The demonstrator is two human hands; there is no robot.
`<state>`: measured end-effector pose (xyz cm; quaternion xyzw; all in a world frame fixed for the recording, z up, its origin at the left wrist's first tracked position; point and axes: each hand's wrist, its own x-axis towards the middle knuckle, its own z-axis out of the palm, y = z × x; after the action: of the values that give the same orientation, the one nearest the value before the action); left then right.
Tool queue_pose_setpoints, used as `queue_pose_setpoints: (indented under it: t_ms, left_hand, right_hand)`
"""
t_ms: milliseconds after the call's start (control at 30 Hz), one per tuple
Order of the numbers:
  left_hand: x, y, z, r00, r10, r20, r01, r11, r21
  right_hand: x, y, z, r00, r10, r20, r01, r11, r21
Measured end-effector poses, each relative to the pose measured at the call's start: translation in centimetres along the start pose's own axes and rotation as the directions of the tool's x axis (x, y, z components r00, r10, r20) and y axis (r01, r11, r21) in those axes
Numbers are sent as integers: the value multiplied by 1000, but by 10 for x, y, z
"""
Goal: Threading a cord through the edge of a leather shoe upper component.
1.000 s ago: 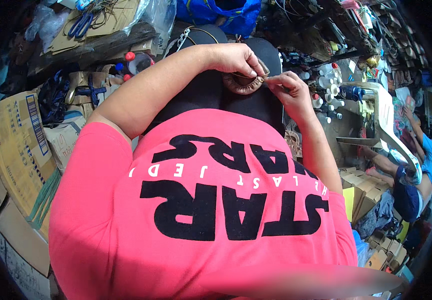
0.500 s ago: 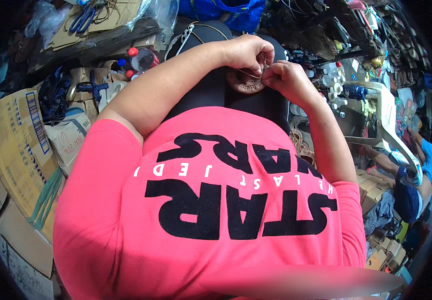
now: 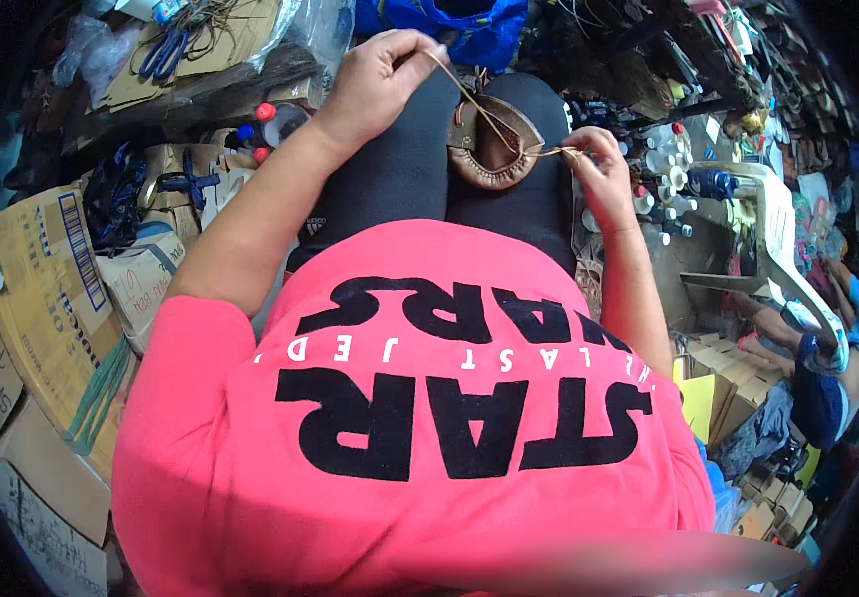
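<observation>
A brown leather shoe [image 3: 494, 171] rests on my dark-trousered thighs, its puckered, stitched edge curving toward me. From that edge a light tan thread [image 3: 475, 104] runs up to my left hand [image 3: 380, 85], which pinches its end beyond the shoe's left side. My right hand [image 3: 604, 179] is just right of the shoe, thumb and fingers closed on another length of the same thread. Both stretches look drawn fairly straight. Any needle is too small to make out.
Cardboard boxes [image 3: 46, 279] are stacked at the left. A work surface with blue-handled scissors [image 3: 163, 55] lies at the far left. Plastic bottles [image 3: 663, 164] and a white chair [image 3: 776, 224] stand at the right, with another person [image 3: 833, 368] beyond them.
My hands were close together above the shoe's edge. They have drawn apart, the left one up and leftward, the right one a little to the right, stretching the thread between them.
</observation>
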<state>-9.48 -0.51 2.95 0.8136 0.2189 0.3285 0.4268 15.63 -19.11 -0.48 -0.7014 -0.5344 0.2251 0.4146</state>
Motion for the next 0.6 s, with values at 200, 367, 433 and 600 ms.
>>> queue_pose_setpoints:
  t_ms: [200,367,433,600]
  left_hand:
    - [5,20,24,985,-151,86,171,755,-633]
    - [5,22,28,989,-123,86,147,680,-718]
    - [7,27,35,988,-121,95,150,610,-778]
    - [10,27,38,966,-66,251,258,332,-907]
  right_hand:
    - [8,-12,-27,916,349,198,-401,795,455]
    - [9,-22,-6,963,-95,253,155,961,-229]
    - [14,-5,3,992,-113,-47,104,982,-157]
    - [18,1,7,976,195,-97,-138,898,417]
